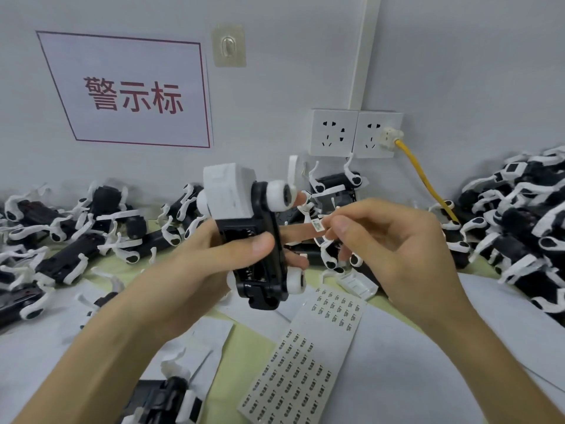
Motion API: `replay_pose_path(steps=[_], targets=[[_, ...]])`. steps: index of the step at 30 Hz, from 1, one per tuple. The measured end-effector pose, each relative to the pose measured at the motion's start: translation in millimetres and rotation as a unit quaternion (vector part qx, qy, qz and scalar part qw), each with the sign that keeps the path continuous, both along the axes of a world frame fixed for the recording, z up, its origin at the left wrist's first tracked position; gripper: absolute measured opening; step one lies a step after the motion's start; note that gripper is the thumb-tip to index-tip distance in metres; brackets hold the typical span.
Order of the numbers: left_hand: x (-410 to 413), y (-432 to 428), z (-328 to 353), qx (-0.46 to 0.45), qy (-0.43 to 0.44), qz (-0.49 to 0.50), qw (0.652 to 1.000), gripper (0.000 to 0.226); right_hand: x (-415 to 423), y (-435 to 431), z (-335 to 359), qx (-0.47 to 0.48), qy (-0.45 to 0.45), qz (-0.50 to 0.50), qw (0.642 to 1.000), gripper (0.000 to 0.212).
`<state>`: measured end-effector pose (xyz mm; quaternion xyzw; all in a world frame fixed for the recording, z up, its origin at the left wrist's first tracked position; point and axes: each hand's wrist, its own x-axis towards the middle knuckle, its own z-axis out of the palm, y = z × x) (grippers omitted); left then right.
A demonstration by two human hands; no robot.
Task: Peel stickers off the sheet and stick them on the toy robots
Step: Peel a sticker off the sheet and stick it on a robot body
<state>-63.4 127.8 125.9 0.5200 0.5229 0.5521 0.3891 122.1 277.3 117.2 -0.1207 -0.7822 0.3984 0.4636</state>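
My left hand (214,258) grips a black-and-white toy robot (244,228) held up in mid-air, its white head at the top and white wheels at its right side. My right hand (388,237) is just to its right and pinches a small white printed sticker (317,224) between thumb and forefinger, close to the robot's black body. The sticker sheet (305,362) lies flat on the table below the hands, with several rows of small printed stickers on it.
Piles of black-and-white toy robots lie at the left (61,234), at the back (333,185) and at the right (519,221). Another robot (171,399) sits at the bottom edge. White paper sheets (504,325) cover the table. A yellow cable (422,175) runs from the wall socket.
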Motion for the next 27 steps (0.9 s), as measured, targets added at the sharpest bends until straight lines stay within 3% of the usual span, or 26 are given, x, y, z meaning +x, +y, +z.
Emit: replay_pose_path(steps=[4,17,19,23,27], targets=[[-3.4,3.5,0.8,0.015,0.008,-0.046,0.999,0.06,0.8,-2.1,4.0,-0.01,-0.02,-0.001,1.0,0.005],[6.4,0.6,8.9,-0.018,0.062,-0.038,0.997,0.051,1.7,-3.5,2.1,0.002,-0.051,-0.038,0.998,0.012],[8.0,1.8,8.4,-0.028,0.07,-0.013,0.997,0.055,0.3,-5.3,1.9,0.01,-0.051,-0.057,0.997,0.014],[10.6,2.1,5.6,-0.063,0.138,0.074,0.986,0.105,-2.3,-9.3,1.3,0.011,-0.038,-0.084,0.996,0.015],[16.5,1.0,10.3,-0.071,0.136,0.081,0.985,0.11,-4.6,-11.3,-2.0,0.0,-0.019,-0.1,0.995,0.015]])
